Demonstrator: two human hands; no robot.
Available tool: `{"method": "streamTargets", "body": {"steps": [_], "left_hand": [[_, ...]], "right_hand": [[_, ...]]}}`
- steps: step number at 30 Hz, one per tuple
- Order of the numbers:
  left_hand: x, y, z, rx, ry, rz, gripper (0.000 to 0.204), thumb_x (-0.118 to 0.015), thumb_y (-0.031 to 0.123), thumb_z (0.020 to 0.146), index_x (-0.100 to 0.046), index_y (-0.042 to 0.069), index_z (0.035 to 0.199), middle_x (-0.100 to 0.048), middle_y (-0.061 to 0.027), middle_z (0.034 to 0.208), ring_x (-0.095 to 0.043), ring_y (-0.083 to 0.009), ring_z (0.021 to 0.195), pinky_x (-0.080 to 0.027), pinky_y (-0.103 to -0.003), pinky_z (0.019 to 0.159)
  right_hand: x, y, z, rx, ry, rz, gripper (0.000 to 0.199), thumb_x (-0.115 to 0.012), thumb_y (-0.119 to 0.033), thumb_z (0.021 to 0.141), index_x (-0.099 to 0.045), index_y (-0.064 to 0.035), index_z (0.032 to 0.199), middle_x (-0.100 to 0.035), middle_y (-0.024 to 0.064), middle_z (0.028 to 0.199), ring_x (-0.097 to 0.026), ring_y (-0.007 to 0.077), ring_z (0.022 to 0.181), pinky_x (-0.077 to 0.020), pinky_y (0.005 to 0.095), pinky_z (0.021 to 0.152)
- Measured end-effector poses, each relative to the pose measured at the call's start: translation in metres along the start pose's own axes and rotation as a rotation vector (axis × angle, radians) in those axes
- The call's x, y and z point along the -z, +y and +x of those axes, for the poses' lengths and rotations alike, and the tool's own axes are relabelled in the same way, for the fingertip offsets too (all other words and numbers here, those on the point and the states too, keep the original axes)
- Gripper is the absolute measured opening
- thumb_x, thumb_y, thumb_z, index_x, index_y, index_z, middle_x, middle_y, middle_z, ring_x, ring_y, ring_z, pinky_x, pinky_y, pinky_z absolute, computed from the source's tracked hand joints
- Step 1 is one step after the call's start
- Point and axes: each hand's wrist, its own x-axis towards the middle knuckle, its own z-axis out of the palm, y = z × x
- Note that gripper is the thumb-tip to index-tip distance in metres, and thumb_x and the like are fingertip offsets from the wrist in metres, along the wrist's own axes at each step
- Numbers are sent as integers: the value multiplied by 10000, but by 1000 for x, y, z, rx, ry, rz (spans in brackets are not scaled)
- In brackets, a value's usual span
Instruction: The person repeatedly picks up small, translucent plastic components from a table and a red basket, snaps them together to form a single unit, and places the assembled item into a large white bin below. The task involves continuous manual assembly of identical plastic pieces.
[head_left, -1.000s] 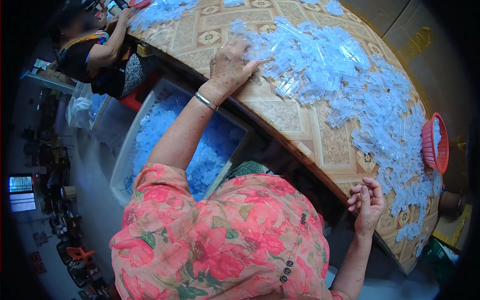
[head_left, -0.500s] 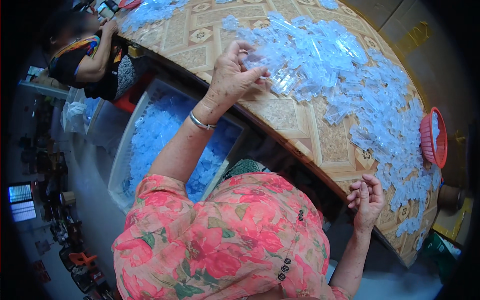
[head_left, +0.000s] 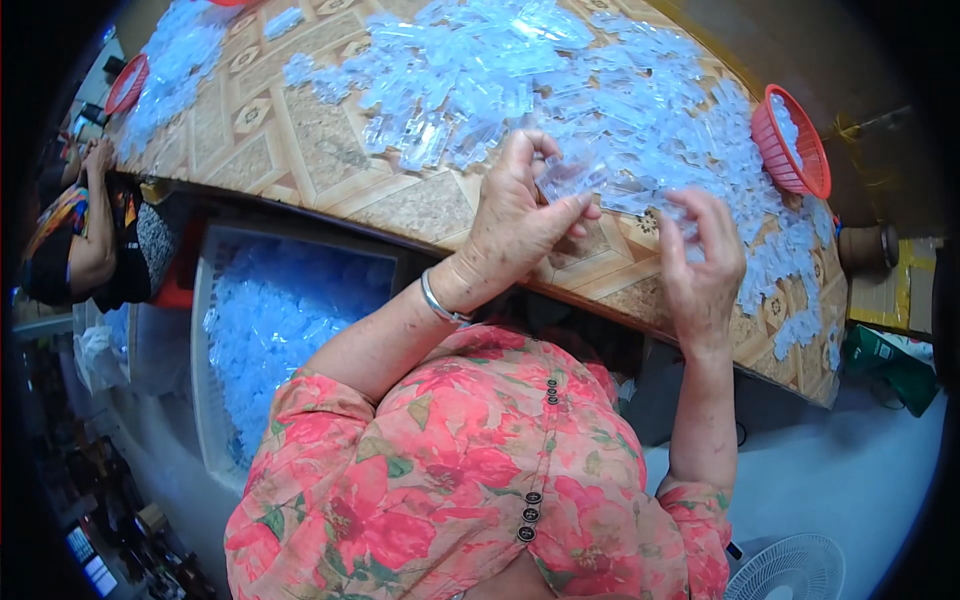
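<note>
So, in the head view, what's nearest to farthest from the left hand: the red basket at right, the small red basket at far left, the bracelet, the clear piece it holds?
From the left hand:
1. Clear piece: in its fingers.
2. Bracelet: on its wrist.
3. Red basket: right side.
4. Small red basket: far left.

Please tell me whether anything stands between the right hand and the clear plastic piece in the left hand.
Nothing visible does: a gap separates the right hand from the clear plastic piece in the left hand, with loose clear pieces on the table behind.
</note>
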Motion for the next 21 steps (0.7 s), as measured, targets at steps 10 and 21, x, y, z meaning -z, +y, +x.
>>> {"method": "streamTargets", "body": {"steps": [10,21], "left_hand": [[-5,-13,-5,47,-18,28,398,-638,-67,911,-351,64,1153,-631,-135,1046,-720,-160,846,-600,-231,626],[0,-18,-4,27,30,-98,454,-653,-90,886,-340,66,1176,-593,-157,1139,-715,-199,916,-611,-248,677]], "right_hand": [[-58,61,102,216,-171,-334,424,-696,-242,866,-651,-69,1250,-621,125,1310,-525,313,1257,-391,452,1080],[-39,67,96,240,-143,-330,422,-770,-147,732,-636,-87,1128,-649,120,1200,-544,307,1224,-378,441,1068]]}}
